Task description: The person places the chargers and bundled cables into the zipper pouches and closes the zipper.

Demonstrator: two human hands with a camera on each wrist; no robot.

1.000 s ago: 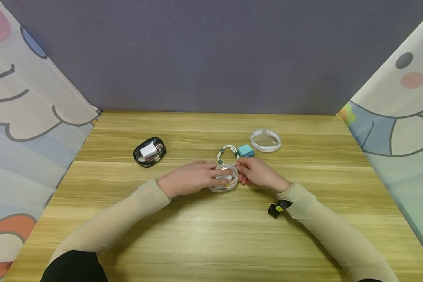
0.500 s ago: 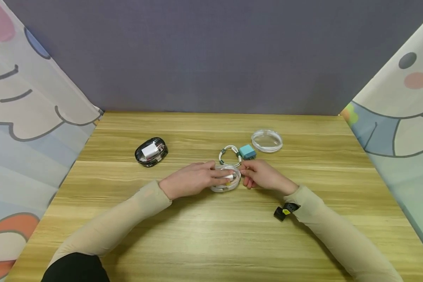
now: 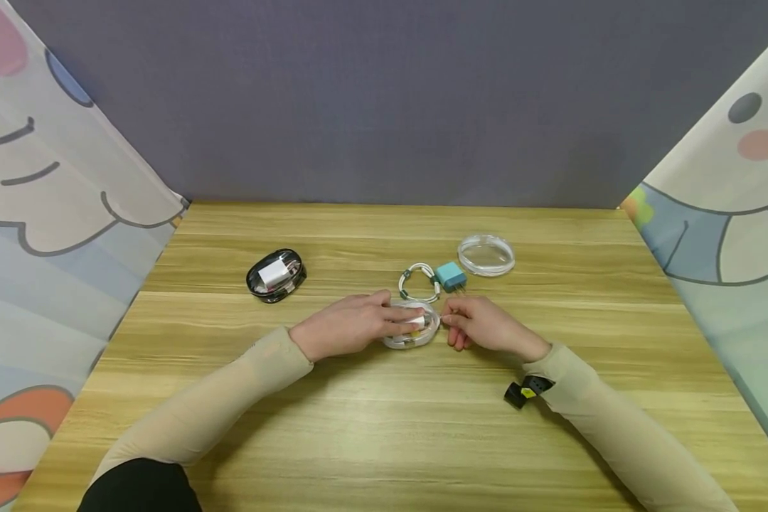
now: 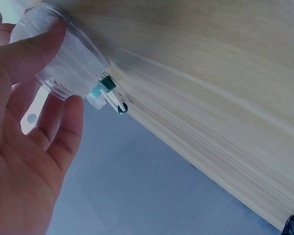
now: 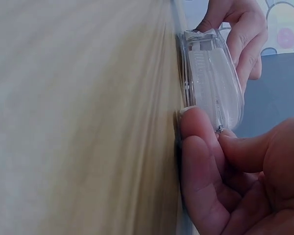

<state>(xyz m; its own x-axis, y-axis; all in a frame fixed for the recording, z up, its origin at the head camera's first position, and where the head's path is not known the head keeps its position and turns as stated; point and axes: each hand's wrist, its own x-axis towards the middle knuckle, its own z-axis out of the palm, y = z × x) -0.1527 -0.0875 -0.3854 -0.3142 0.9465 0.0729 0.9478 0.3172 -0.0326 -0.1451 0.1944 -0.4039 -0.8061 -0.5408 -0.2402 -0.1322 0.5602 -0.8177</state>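
A small oval clear zipper case (image 3: 430, 331) lies on the table, a white block-like item inside it. My left hand (image 3: 352, 327) holds it from the left, fingers across its top; the left wrist view shows thumb and fingers on both sides of the case (image 4: 78, 63). At its right end my right hand (image 3: 489, 328) pinches the zipper pull (image 5: 219, 129) between thumb and fingertip. The white zipper (image 5: 214, 100) runs along the case's side wall. Just behind lie a coiled white cable (image 3: 408, 287) with dark green ties and a blue charger plug (image 3: 451, 275), prongs toward me.
A black-edged clear case (image 3: 276, 276) with a white block inside stands at the left of the wooden table (image 3: 358, 441). Farther back on the right lies another clear oval case (image 3: 486, 256) with a white rim. A grey panel (image 3: 384, 107) borders the table's far edge.
My right hand has slid a little to the right and toward me around the end of the case, still pinching. My left hand keeps its hold on the case.
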